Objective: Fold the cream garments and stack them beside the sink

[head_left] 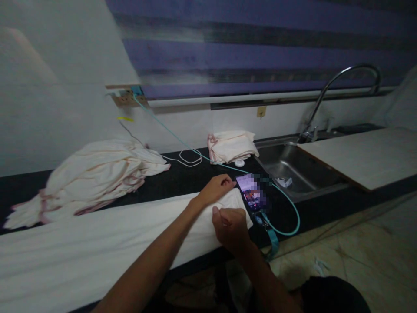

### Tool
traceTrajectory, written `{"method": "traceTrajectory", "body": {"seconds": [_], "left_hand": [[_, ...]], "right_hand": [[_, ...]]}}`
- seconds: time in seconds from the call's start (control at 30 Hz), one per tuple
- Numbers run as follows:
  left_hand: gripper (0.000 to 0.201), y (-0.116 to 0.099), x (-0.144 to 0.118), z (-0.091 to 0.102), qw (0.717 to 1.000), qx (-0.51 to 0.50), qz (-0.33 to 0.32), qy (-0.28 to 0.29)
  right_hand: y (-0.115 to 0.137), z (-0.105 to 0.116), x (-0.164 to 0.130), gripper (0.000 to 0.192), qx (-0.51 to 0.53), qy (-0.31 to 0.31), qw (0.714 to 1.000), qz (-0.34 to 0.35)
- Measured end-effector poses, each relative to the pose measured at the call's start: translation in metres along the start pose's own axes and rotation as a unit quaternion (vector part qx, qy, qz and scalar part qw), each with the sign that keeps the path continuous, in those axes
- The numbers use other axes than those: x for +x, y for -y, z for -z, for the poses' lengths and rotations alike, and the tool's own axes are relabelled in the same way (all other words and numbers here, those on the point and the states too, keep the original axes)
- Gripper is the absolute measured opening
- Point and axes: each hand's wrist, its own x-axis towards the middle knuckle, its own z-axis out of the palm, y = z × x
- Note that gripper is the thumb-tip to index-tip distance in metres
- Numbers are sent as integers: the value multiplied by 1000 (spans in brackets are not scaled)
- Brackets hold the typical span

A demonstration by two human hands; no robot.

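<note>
A long white cloth lies flat along the dark counter, from the left edge of the view to its right end beside a lit phone. My left hand is closed at the cloth's far edge near that end, its fingers curled. Closer to me, my right hand makes a fist over the near side of the cloth. Small wrinkles show in the fabric between the two hands. Whether the curled fingers pinch any fabric is hidden.
A heap of cream cloth lies at the back left, a folded cloth by the wall. A teal cable loops past the phone. Right of it are a metal sink, a curved tap and a white board.
</note>
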Motion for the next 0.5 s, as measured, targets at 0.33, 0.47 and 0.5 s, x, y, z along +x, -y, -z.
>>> {"method": "traceTrajectory", "body": {"seconds": [0.33,0.47,0.5], "left_hand": [[34,9,-6,2,985,-139,49,88],[34,10,-7,-3,968,-223,98,66],[35,9,-7,-2,963,-241,105,57]], "right_hand": [[12,56,-71,32,-125,-29,964,-232],[9,61,-73,22,-125,-12,950,-286],[8,61,-71,22,-122,-10,946,-300]]}}
